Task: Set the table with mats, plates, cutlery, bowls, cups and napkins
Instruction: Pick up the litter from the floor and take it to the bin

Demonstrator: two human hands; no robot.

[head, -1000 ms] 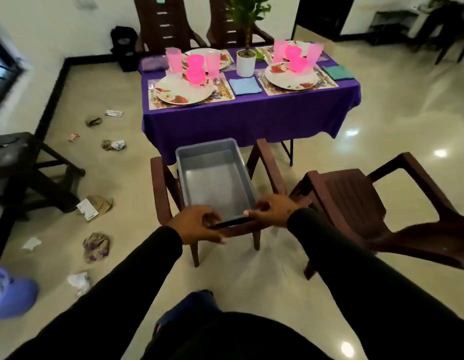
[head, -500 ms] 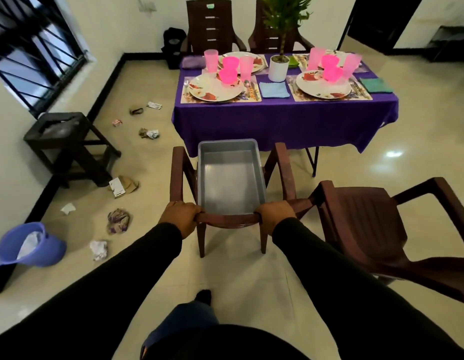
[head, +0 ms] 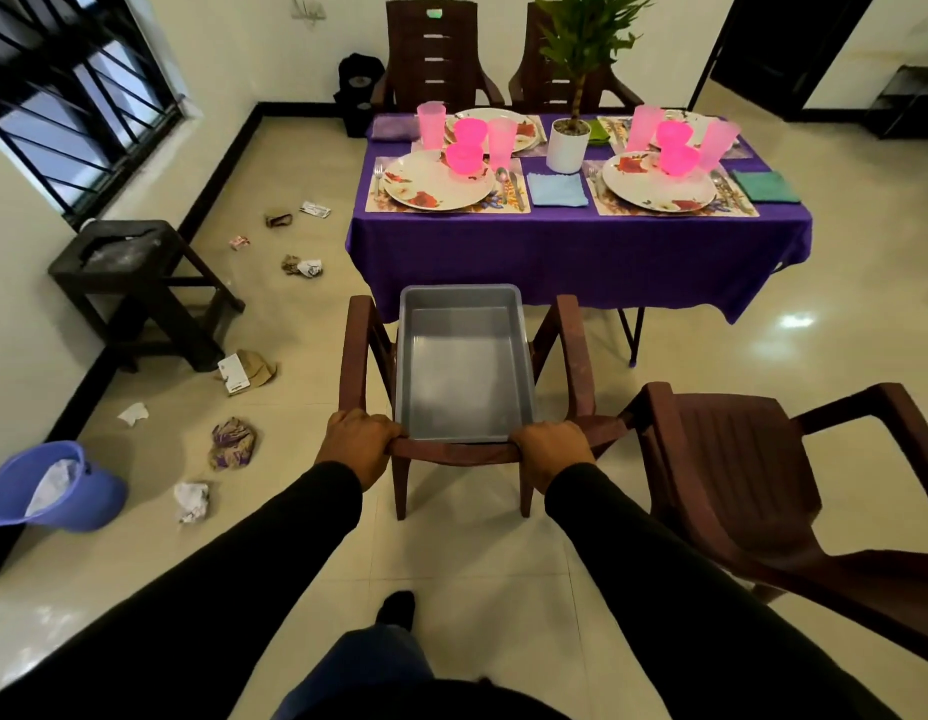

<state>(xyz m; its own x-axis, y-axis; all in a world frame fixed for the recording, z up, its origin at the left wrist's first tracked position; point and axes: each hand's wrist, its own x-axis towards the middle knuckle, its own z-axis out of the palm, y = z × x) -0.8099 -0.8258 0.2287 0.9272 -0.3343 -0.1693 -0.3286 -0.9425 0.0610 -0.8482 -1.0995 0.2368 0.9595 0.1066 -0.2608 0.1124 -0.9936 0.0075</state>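
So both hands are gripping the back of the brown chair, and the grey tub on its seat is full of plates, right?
Not quite. The head view shows the grey tub empty; the plates are on the table. The left hand and right hand do grip the brown chair back.

Left hand [head: 359, 445] and right hand [head: 551, 453] grip the chair [head: 454, 452] back (grey tub [head: 464, 371] on seat).
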